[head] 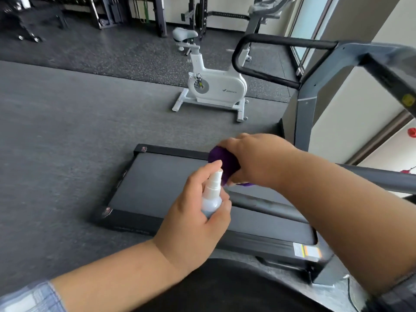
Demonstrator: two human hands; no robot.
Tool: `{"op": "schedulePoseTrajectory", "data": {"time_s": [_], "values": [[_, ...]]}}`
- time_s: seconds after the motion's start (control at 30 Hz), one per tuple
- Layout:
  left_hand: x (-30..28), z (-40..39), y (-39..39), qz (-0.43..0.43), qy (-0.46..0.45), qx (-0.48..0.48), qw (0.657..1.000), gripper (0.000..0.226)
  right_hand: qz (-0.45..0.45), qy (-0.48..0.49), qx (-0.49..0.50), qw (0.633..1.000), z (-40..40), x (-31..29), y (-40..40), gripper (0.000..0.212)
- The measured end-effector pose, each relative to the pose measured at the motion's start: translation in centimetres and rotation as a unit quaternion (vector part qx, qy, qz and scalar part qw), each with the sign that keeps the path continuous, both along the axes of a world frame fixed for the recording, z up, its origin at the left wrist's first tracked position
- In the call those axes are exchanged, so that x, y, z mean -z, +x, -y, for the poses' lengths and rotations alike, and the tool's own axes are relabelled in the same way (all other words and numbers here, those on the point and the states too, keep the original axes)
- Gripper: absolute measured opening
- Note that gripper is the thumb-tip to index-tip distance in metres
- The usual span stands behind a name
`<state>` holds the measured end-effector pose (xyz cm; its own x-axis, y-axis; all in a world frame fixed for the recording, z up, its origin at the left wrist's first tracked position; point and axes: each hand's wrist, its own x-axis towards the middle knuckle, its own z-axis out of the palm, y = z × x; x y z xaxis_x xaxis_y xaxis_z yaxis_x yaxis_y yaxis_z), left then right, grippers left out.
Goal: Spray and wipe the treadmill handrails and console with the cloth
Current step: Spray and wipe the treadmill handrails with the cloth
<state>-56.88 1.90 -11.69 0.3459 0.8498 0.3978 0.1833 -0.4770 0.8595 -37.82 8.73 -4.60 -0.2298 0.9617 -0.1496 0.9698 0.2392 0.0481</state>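
My left hand [193, 212] grips a small white spray bottle [212, 194], its forefinger on the nozzle, which points at the cloth. My right hand [256, 161] holds a bunched purple cloth [222, 164] just beyond the nozzle, above the near handrail [270, 203] of the treadmill. The far handrail [265, 45] is a black padded loop at upper right. The console [391, 70] shows blurred at the right edge. The treadmill belt [157, 179] lies below my hands.
A white exercise bike [213, 86] stands on the grey rubber floor beyond the treadmill. Weight racks [117, 12] and a bench line the back wall. A window [315, 23] and a wall are at the right.
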Motion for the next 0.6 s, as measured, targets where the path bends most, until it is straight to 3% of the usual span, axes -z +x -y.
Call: {"op": "schedulePoseTrajectory", "data": {"time_s": [0.07,0.27,0.47,0.6], "values": [[-0.3,-0.5,-1.0,-0.007,0.009,-0.006,1.0,0.059,-0.002,0.008,0.025,1.0,0.5,-0.1,0.5,0.08],[-0.3,-0.5,-3.2,-0.026,0.04,0.014,0.999,0.054,0.178,0.061,-0.041,0.981,-0.6,1.4,-3.5,0.049],[-0.2,-0.8,-3.9,-0.016,0.038,0.016,0.999,0.059,0.278,0.001,-0.087,0.957,-2.3,3.3,-7.8,0.029],[-0.2,-0.8,-4.4,-0.014,0.043,0.003,0.999,0.06,0.38,-0.029,-0.107,0.919,-2.8,5.9,-10.1,0.018]]}}
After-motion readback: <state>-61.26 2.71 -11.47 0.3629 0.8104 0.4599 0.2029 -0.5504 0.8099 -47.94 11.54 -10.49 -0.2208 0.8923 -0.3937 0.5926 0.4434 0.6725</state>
